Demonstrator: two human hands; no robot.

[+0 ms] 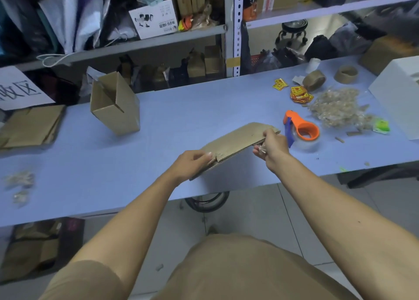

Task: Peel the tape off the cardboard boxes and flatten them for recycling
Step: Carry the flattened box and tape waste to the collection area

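Note:
A flattened brown cardboard box hangs tilted just above the blue table, held between both hands. My left hand grips its near left end, thumb on top. My right hand pinches the far right edge and also keeps a crumpled bit of clear tape in its curled fingers. An open, unflattened cardboard box stands tilted on the table at the back left. A stack of flattened cardboard lies at the far left.
An orange tape dispenser with a clear roll sits just right of my right hand. Behind it lie a heap of peeled tape, brown tape rolls, yellow-red stickers and a white box. Shelving stands behind the table.

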